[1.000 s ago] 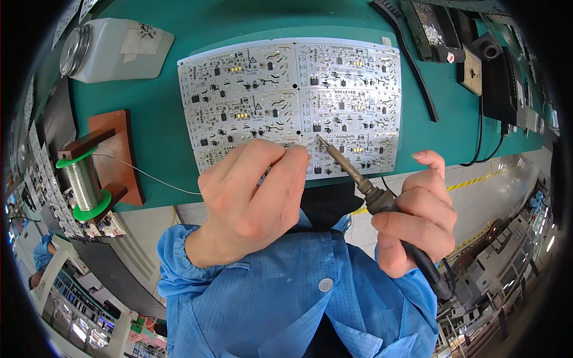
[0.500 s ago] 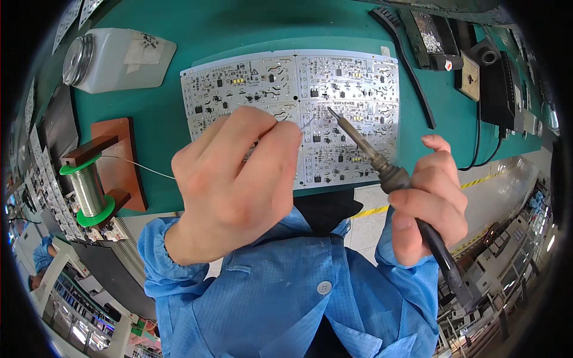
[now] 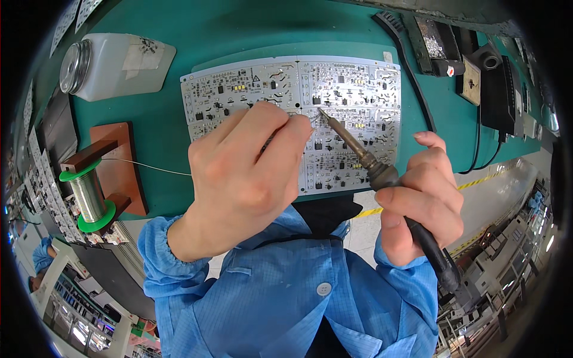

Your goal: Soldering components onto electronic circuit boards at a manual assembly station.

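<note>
My right hand is wrapped round the handle of the soldering iron; my left hand pinches the solder wire. The iron slants from near right to far left, tip over the circuit panel – whether touching, I can't tell. Green mat shows left toward the spool, and right toward the brush.

A: We're seeing a green mat, whitish circuit board speckled black and yellow?
B: Yep, plus our blue fine-checked coat, silvery solder wire, bright-green spool and black soldering-iron handle.
</note>
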Action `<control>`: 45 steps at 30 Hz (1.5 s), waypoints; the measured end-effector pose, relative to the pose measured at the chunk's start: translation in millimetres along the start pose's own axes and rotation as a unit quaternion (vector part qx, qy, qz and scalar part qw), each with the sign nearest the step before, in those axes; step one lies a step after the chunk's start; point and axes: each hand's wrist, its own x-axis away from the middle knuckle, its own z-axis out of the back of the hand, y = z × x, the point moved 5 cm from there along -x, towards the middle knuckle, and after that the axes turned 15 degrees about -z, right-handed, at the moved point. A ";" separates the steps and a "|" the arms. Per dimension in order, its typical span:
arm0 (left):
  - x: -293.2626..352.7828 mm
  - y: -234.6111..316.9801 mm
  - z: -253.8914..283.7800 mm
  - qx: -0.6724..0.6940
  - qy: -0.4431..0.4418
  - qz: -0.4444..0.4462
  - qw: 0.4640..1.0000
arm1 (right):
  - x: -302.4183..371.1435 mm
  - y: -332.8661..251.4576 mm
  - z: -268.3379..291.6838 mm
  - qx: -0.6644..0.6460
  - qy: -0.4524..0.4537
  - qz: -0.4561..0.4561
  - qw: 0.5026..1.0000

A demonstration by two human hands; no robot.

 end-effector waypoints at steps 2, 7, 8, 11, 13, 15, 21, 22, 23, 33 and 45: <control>1.0 -0.7 -0.8 -0.008 0.013 -0.010 1.000 | -0.6 -0.5 -1.1 0.003 -0.004 0.003 1.000; 0.5 -1.6 1.0 -0.027 0.043 -0.034 0.998 | -1.4 0.2 0.5 -0.001 -0.006 0.005 1.000; 0.7 -2.1 2.6 -0.016 0.032 -0.019 0.999 | -1.1 0.3 1.5 0.000 -0.006 0.004 1.000; -0.9 -1.1 9.8 0.007 0.006 0.007 1.000 | -1.1 1.5 6.6 -0.010 0.004 0.006 1.000; -3.1 -2.3 12.2 0.014 0.000 0.018 1.000 | -1.1 3.2 11.2 -0.011 0.012 0.001 1.000; -6.0 -3.9 13.8 0.017 0.005 0.015 1.000 | -0.8 5.9 16.5 -0.003 0.020 -0.012 1.000; -13.1 -9.8 13.4 0.019 0.006 0.019 1.000 | 5.0 24.9 32.0 0.002 0.112 -0.015 0.994; -13.7 -10.9 12.7 0.025 0.000 0.025 0.999 | 5.8 29.2 34.6 0.008 0.126 -0.013 0.992; -14.5 -11.2 12.5 0.025 -0.003 0.025 0.999 | 7.2 34.2 37.2 0.010 0.152 -0.011 0.988; -17.9 -12.3 6.8 0.027 0.004 0.034 0.999 | -1.3 89.9 39.7 0.123 0.175 -0.128 0.968; 14.7 -12.8 48.9 -0.091 -0.028 0.147 0.985 | 4.8 94.4 39.2 0.075 0.192 -0.139 0.968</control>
